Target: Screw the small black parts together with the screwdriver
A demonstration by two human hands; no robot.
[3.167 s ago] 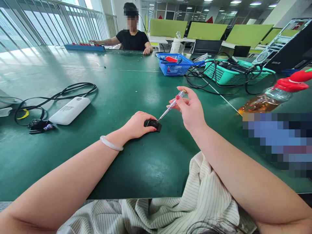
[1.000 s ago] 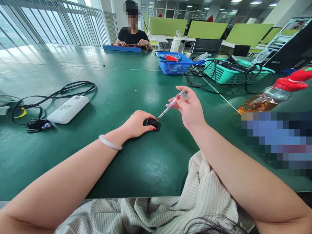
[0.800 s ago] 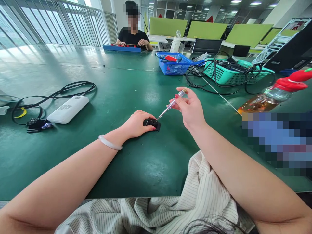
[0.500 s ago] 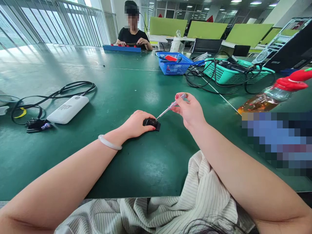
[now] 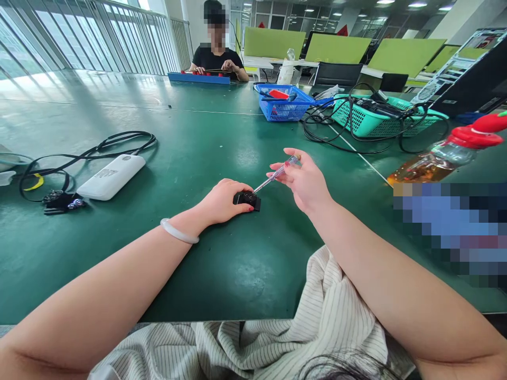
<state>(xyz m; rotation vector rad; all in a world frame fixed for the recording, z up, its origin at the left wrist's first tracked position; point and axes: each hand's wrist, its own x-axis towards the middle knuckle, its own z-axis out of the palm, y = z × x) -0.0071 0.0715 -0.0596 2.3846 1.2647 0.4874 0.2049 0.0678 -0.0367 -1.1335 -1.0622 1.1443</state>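
Note:
On the green table, my left hand (image 5: 225, 201) grips a small black block-like part (image 5: 249, 199) between thumb and fingers, holding it against the tabletop. Its exact kind is too small to make out, and my fingers cover its left side. My right hand (image 5: 307, 182) is closed on the clear handle of a screwdriver (image 5: 276, 174), thumb and fingers around it. The screwdriver slants down to the left, and its metal tip meets the upper right of the black part.
A white power bank (image 5: 112, 178) with black cables lies left. Beyond my hands stand a blue basket (image 5: 283, 108) and a teal basket (image 5: 380, 119) with cables. A red-capped bottle (image 5: 431, 158) is right. Across the table sits a person (image 5: 217, 60) behind a blue rack (image 5: 198, 78).
My right hand has shifted slightly down and left, and the screwdriver leans lower, with the fingers re-placed on its handle. My left hand stays put. The person opposite moved the blue rack rightward earlier.

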